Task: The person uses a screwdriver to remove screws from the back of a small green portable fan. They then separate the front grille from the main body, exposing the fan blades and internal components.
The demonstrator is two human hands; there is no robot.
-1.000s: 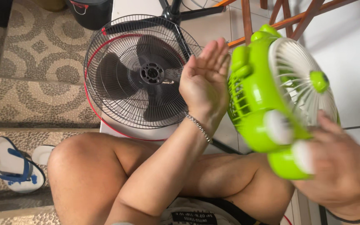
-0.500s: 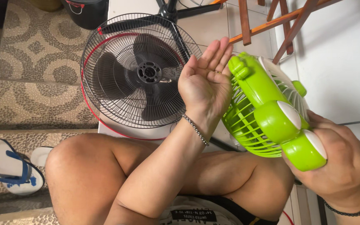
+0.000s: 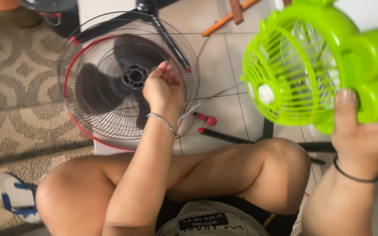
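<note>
Small fan (image 3: pixel 302 65): glossy lime-green moulded plastic, round cage of thin radial ribs, white hub button at centre, pale translucent blades behind the ribs. Bulbous rounded lobes on its right side, smooth and shiny. It's held up in the air at upper right, rear grille facing the camera, over the tiled floor (image 3: pixel 224 109).

Right hand (image 3: pixel 364 135): wrapped around the fan's lobed base from below, thumb pressed up along the green housing. Thin black cord bracelet (image 3: pixel 356 176) on the wrist.

Left hand (image 3: pixel 162 89): fingers curled in loosely, over the big fan (image 3: pixel 127 78); looks like it's not gripping anything, but motion blur makes contact with the grille hard to call. Silver chain bracelet (image 3: pixel 163 122) on the wrist.

Big fan: lying face up on the floor, dark wire-mesh guard with a red rim ring, three dark blades, black hub.

Floor is glossy pale tile; patterned pebble-textured paving to the left. Red-tipped probes (image 3: pixel 206 119) lie on the tile between the fans. Blue-and-white sandal (image 3: pixel 16 196) at bottom left.
</note>
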